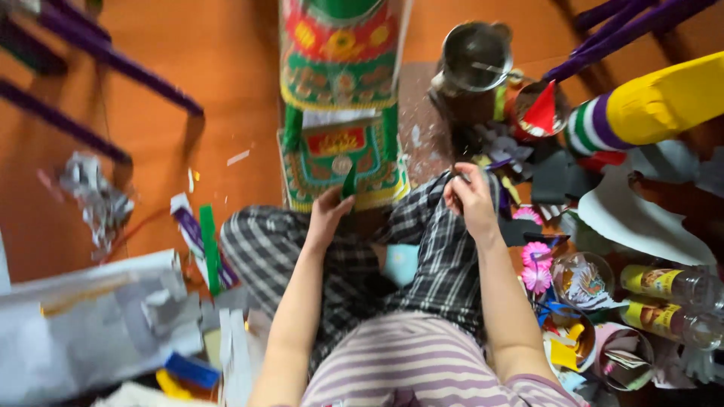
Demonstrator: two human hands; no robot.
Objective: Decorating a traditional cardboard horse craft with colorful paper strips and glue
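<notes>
Left hand pinches a thin green paper strip against the ornate paper model on the floor; light, floppy, tearable. Right hand is closed on something small, unclear.

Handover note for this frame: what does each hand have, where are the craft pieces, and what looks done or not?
Left hand: pinches a small green paper strip against the lower edge of the ornate green, red and gold paper structure standing on the orange floor.
Right hand: closed on something small near the knee; too blurred to name.
Nearby: pink paper flowers, bottles with yellow labels and cups of scraps to the right; a loose green strip to the left.
Done: the structure is largely decorated.
Left: the strip looks not yet fixed.
</notes>
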